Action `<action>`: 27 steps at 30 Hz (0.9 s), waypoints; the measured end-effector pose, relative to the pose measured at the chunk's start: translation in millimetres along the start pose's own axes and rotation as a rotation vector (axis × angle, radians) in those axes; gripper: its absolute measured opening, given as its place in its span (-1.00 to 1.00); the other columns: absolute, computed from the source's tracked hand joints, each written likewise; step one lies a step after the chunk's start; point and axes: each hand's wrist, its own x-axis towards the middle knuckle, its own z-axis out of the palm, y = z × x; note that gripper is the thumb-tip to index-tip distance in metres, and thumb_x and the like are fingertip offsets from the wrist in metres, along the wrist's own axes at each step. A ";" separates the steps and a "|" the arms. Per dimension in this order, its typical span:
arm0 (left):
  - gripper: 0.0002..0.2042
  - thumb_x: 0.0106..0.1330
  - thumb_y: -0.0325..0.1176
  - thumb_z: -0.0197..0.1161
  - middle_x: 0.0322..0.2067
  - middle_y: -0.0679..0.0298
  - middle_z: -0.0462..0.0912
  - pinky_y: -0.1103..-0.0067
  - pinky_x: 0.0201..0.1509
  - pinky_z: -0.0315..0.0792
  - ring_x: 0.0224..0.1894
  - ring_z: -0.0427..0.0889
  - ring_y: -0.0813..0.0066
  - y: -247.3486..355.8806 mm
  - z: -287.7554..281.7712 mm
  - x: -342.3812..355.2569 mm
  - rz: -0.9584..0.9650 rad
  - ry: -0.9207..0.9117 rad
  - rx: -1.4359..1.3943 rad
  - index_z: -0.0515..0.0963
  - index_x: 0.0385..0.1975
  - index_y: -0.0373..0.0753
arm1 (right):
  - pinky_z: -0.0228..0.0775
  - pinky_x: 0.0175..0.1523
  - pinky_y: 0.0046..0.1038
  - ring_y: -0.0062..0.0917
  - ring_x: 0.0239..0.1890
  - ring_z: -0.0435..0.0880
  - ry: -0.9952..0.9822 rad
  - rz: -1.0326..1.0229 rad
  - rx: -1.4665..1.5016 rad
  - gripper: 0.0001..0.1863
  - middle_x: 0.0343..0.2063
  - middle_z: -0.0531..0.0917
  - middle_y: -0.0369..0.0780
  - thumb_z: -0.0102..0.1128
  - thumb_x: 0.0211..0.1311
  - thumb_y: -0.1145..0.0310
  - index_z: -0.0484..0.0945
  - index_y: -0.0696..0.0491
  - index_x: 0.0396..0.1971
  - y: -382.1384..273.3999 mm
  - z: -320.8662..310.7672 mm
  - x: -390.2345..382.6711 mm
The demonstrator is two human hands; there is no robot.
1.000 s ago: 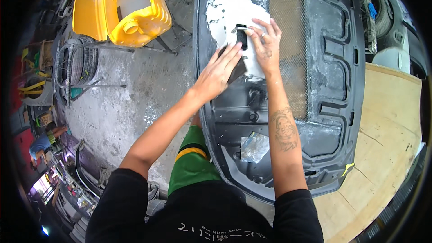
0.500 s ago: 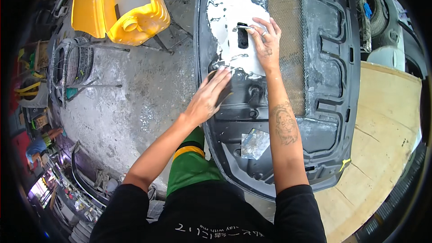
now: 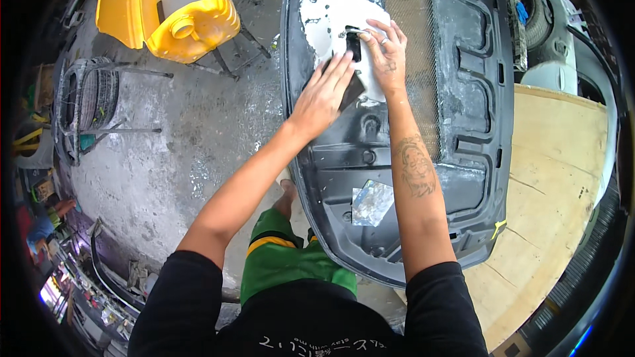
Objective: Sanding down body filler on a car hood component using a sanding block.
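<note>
A large black car hood panel (image 3: 357,188) lies underside up before me, with a patch of white filler (image 3: 324,10) round a dark rectangular opening (image 3: 352,45). My left hand (image 3: 324,92) presses a dark sheet, seemingly sandpaper (image 3: 352,90), against the filler below that opening; its fingers are stretched over the sheet. At the opening's upper edge my right hand (image 3: 387,53) is closed, thumb and fingers pinching a thin light-coloured metal piece (image 3: 357,31). Whether that piece is fixed to the panel I cannot tell.
A shiny grey plate (image 3: 372,203) rests on the panel nearer me. To the left, a cut yellow jug (image 3: 192,26) sits on a metal stand, and tyres (image 3: 99,96) lie in a metal frame. A plywood board (image 3: 555,152) is at the right. Another person's arm (image 3: 63,208) shows far left.
My left hand has slid the dark sheet up and to the right, onto the filler. My right hand stays at the opening. The whole view has shifted slightly.
</note>
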 end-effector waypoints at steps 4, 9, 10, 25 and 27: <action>-0.09 -0.09 -0.70 0.37 0.48 -0.07 0.23 0.16 0.55 0.12 0.54 0.18 -0.03 12.7 10.9 -15.9 -0.069 0.032 0.029 0.24 0.44 -0.40 | 0.08 0.48 -0.14 -0.13 0.38 0.27 0.001 -0.010 -0.011 -0.81 0.12 0.68 -0.40 0.34 0.31 0.21 0.83 -0.12 -0.18 2.1 2.3 -2.3; -0.13 -0.03 -0.69 0.38 0.47 -0.09 0.23 0.13 0.55 0.12 0.53 0.19 -0.04 6.4 5.9 13.7 -0.120 0.098 0.066 0.26 0.44 -0.39 | 0.10 0.47 -0.14 -0.12 0.37 0.29 0.033 -0.039 -0.003 -0.81 0.11 0.68 -0.40 0.36 0.29 0.19 0.83 -0.12 -0.18 -0.5 3.5 5.9; -0.18 -0.01 -0.71 0.36 0.44 -0.10 0.29 0.11 0.53 0.14 0.51 0.24 -0.05 15.0 8.8 11.4 -0.155 0.136 0.070 0.31 0.41 -0.40 | 0.11 0.47 -0.13 -0.09 0.37 0.28 0.037 -0.032 0.025 -0.80 0.10 0.68 -0.40 0.37 0.29 0.19 0.83 -0.11 -0.18 -0.2 5.1 6.6; -0.60 0.51 -0.48 0.09 0.36 -0.17 0.40 0.13 0.46 0.27 0.47 0.32 -0.08 53.1 31.4 -3.3 -0.405 0.420 0.157 0.41 0.30 -0.44 | 0.13 0.47 -0.14 -0.04 0.37 0.25 0.046 0.010 0.056 -0.73 0.10 0.68 -0.37 0.36 0.32 0.12 0.83 -0.04 -0.17 2.9 7.6 -1.8; -0.47 0.35 -0.53 0.21 0.40 -0.23 0.30 0.05 0.46 0.21 0.49 0.24 -0.16 35.3 41.6 20.1 -0.381 0.372 0.207 0.35 0.34 -0.46 | 0.13 0.46 -0.14 -0.05 0.37 0.26 0.053 -0.012 0.080 -0.73 0.10 0.69 -0.37 0.36 0.32 0.12 0.83 -0.05 -0.17 0.1 10.6 4.2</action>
